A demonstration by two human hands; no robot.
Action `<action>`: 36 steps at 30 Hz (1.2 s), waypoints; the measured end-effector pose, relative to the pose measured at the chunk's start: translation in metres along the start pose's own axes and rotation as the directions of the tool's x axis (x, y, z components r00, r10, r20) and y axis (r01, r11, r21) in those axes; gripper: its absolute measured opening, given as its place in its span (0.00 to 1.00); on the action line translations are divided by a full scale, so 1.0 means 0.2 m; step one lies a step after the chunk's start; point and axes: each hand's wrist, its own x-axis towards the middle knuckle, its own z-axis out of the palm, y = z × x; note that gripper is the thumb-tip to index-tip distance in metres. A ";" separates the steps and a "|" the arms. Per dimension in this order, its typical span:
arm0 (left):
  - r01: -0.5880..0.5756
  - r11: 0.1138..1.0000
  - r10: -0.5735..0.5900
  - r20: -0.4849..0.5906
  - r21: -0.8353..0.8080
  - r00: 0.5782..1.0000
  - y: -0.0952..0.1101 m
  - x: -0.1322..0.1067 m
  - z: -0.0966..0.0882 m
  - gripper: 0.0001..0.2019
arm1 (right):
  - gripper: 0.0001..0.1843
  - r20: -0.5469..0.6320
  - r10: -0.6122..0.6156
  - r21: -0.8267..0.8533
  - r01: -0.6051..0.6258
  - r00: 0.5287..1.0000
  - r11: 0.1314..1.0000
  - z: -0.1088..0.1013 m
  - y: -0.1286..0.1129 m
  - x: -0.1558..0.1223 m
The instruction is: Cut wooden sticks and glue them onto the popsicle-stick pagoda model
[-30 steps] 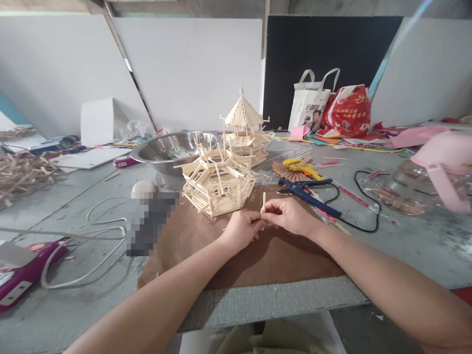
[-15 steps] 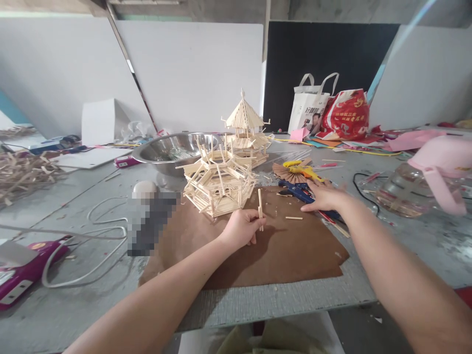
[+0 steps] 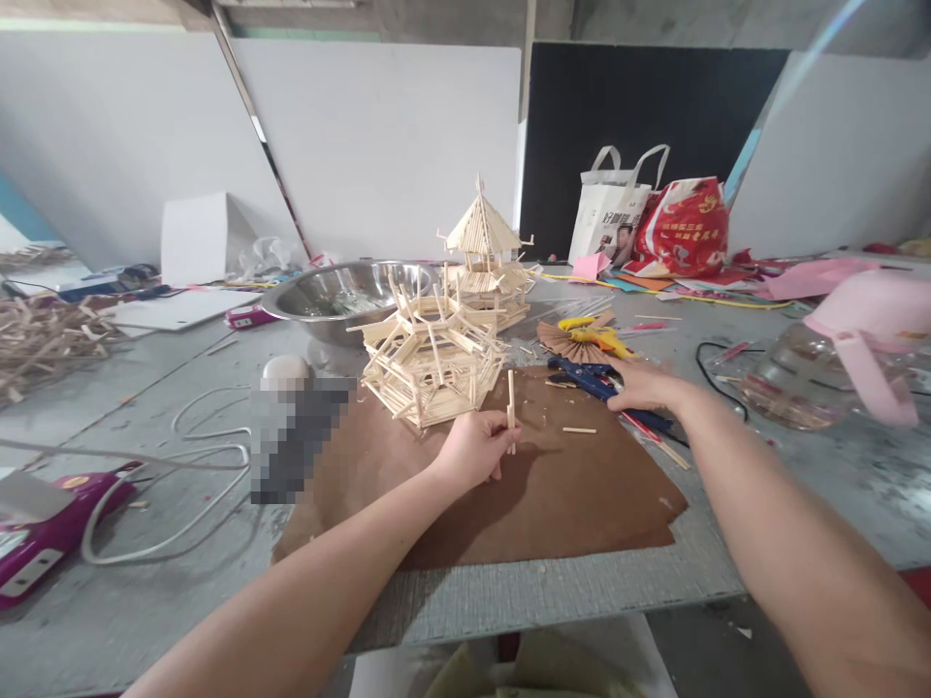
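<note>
Two thin wooden sticks point(image 3: 511, 397), overlapping lengthwise, stand upright between the thumb and fingers of my left hand point(image 3: 472, 451). Just behind that hand is an open, many-sided stick framework point(image 3: 434, 364), not touched by it. My right hand point(image 3: 646, 385) reaches over the handle end of a dark-blue hand tool point(image 3: 586, 376), whose exact kind I cannot make out. Its thumb and fingers are apart, with the fingertips partly hidden and slightly blurred. A short loose stick point(image 3: 580, 430) lies on the brown sheet point(image 3: 567, 514) between my hands.
Behind the framework stand a stick pagoda model point(image 3: 481, 233) and a steel basin point(image 3: 291, 301). A yellow tool point(image 3: 600, 336) and a brown paper fan point(image 3: 563, 341) lie beyond the blue tool. A pink-lidded jug point(image 3: 792, 378) is at right; a white cable point(image 3: 171, 557) loops at left.
My right hand has shifted slightly right, closer over the blue tool's handle end, with its fingers less spread. My left hand and its sticks have barely moved.
</note>
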 end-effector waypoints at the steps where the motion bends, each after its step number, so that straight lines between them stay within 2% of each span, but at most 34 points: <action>1: -0.003 1.000 0.003 -0.008 -0.001 1.000 0.00 0.00 0.00 0.11 | 0.41 0.001 -0.012 -0.018 0.012 1.000 1.000 -0.01 -0.01 0.00; 5: -0.020 1.000 0.020 -0.061 0.002 0.998 -0.01 0.01 0.00 0.11 | 0.36 -0.004 -0.046 -0.051 0.046 0.999 0.998 -0.04 -0.11 -0.02; 10: -0.069 0.997 0.073 -0.117 0.037 0.990 -0.02 0.00 0.00 0.11 | 0.26 -0.077 -0.044 -0.023 0.042 0.996 0.999 -0.03 -0.21 -0.05; 13: -0.082 0.994 0.092 -0.150 0.070 0.984 -0.01 -0.01 0.00 0.11 | 0.25 -0.159 -0.035 -0.003 0.035 0.987 0.999 -0.04 -0.23 -0.06; 17: -0.139 0.976 0.172 -0.197 0.169 0.965 0.02 -0.02 -0.02 0.13 | 0.26 -0.295 -0.084 0.056 0.105 0.952 0.993 -0.06 -0.25 -0.09; 22: -0.217 0.924 0.311 -0.288 0.316 0.906 0.03 -0.01 -0.05 0.14 | 0.26 -0.441 -0.203 0.159 0.298 0.875 0.941 -0.09 -0.36 -0.18; 25: -0.206 0.920 0.316 -0.320 0.333 0.893 0.02 -0.01 -0.07 0.14 | 0.28 -0.452 -0.250 0.176 0.360 0.856 0.916 -0.10 -0.39 -0.21; 30: -0.175 0.908 0.322 -0.364 0.380 0.874 0.02 0.00 -0.09 0.14 | 0.30 -0.409 -0.280 0.187 0.381 0.868 0.906 -0.10 -0.38 -0.21; 36: -0.132 0.868 0.334 -0.367 0.478 0.869 0.03 -0.01 -0.10 0.14 | 0.30 -0.384 -0.356 0.187 0.449 0.852 0.874 -0.11 -0.42 -0.24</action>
